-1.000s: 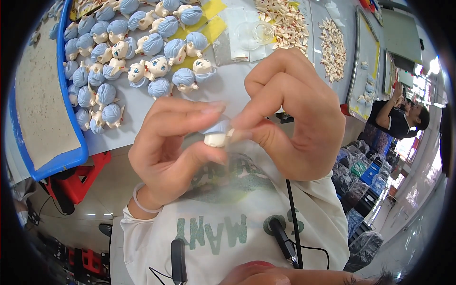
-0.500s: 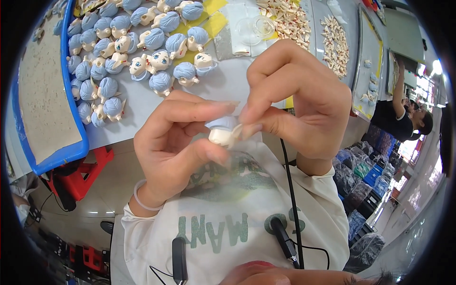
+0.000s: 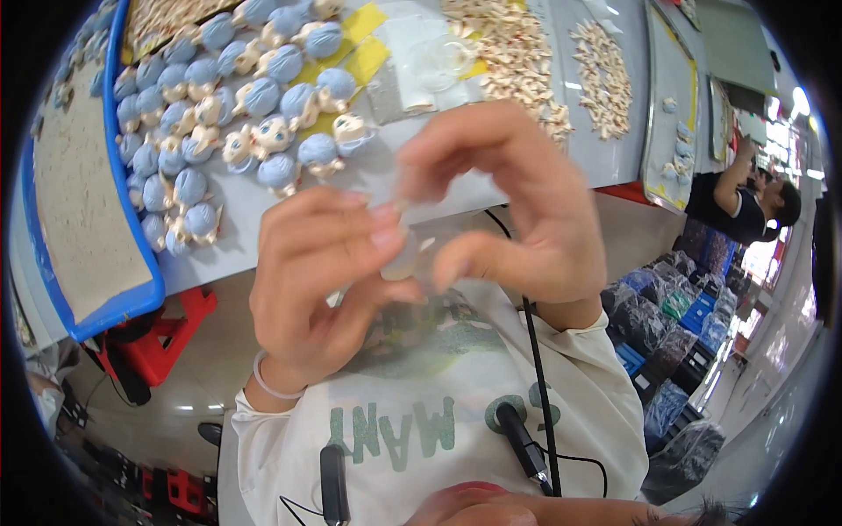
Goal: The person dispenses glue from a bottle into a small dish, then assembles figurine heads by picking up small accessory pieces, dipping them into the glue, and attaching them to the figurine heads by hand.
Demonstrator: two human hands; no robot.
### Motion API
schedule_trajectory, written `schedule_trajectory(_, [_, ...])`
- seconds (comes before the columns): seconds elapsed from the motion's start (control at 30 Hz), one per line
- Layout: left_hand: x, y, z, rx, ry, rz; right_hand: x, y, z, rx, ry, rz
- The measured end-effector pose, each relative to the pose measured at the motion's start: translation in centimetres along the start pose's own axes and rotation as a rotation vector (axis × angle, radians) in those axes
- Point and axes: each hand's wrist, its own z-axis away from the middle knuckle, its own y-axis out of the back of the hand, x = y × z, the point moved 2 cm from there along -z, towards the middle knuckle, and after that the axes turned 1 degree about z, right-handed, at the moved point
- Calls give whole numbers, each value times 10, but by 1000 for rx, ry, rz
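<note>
In front of my chest, my left hand point(image 3: 311, 276) is closed round a small doll head point(image 3: 403, 264), mostly covered by its fingers and smeared by motion. My right hand point(image 3: 539, 219) is just to the right of it, thumb and fingers wide apart, with nothing visible between them. Its thumb tip is close to the doll head; whether they touch I cannot tell. Beyond my left hand, several doll heads with blue hair point(image 3: 278, 171) lie on the table, some showing painted eyes. Loose pale pointed pieces point(image 3: 517, 70) are heaped beyond my right hand.
A blue-rimmed tray point(image 3: 140, 302) stands at the left. Another pile of pale pieces point(image 3: 602, 79) and a tray with several heads point(image 3: 653, 167) are farther right. A clear round dish point(image 3: 438, 63) sits at the back. A red stool point(image 3: 175, 337) is below; another person point(image 3: 745, 206) is at the right.
My right hand has opened, its thumb and fingers spreading from the doll head. My left fingers have closed further over the head, which now shows less. The view has shifted slightly.
</note>
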Motion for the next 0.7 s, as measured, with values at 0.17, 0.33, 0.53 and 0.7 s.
schedule_trajectory(0.17, [15, -13, 0, -65, -72, -210, 9, -5, 13, -119, -233, -478])
schedule_trajectory(0.33, [15, 0, -1, -48, -84, -218, 17, 62, 41, 84, -49, -292])
schedule_trajectory(0.53, [7, 36, 5, 125, -12, -461, 54, 245, 120, 1016, -299, 631])
schedule_trajectory(0.7, [5, 32, -3, -126, 110, -627, 92, 317, 171, 931, -610, 1227])
